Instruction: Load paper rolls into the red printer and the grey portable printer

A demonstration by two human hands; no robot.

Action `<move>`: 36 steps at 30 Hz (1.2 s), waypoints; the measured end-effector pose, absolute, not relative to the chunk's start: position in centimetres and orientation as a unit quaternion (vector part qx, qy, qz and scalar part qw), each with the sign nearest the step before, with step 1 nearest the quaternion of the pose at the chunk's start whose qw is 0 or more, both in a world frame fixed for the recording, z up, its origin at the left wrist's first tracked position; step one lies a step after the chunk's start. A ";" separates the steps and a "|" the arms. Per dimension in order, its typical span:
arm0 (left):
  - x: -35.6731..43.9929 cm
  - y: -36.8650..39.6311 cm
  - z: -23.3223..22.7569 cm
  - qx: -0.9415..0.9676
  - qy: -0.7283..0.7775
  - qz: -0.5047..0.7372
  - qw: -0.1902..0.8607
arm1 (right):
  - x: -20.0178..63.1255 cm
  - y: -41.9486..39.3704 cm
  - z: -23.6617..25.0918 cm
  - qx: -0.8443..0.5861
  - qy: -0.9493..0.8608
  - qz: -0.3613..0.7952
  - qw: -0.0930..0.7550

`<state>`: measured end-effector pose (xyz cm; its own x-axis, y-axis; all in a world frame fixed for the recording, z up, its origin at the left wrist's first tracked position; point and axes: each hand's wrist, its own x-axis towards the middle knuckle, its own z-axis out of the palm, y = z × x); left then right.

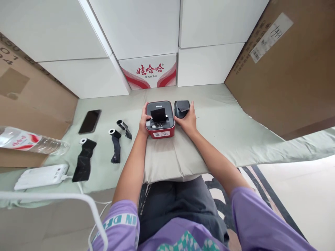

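A small red and black label printer sits on a folded pale cloth pad in front of me. A black strip sticks up from its top slot. My left hand grips the printer's left side. My right hand rests against the printer's right side, with its fingers on a black lid-like part that lies just right of the printer.
Left of the printer lie three black ribbon rolls, a dark phone, a white power bank and a water bottle. White boxes stand behind, cardboard cartons on both sides.
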<state>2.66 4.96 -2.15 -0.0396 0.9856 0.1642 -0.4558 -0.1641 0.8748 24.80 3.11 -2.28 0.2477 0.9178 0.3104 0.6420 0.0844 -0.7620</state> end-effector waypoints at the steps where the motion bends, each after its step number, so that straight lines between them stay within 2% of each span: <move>1: 2.6 5.0 -2.2 0.410 0.324 0.643 0.560 | 24.5 2.9 -2.2 -0.656 -0.594 0.158 0.438; 17: -0.6 5.2 -2.5 0.409 0.349 0.653 0.533 | 21.2 3.2 -1.9 -0.661 -0.625 0.142 0.390; 24: -1.1 5.8 -2.2 0.416 0.362 0.675 0.490 | 22.9 3.0 -1.8 -0.645 -0.632 0.179 0.389; 27: -1.7 5.7 -1.3 0.429 0.377 0.726 0.383 | 24.4 2.8 -1.1 -0.659 -0.627 0.175 0.378; 33: -0.4 2.4 2.2 0.412 0.475 0.777 0.018 | 26.2 2.9 0.3 -0.691 -0.611 0.161 0.351; 36: 0.3 1.0 2.9 0.427 0.486 0.759 -0.067 | 26.3 3.0 0.5 -0.698 -0.601 0.178 0.346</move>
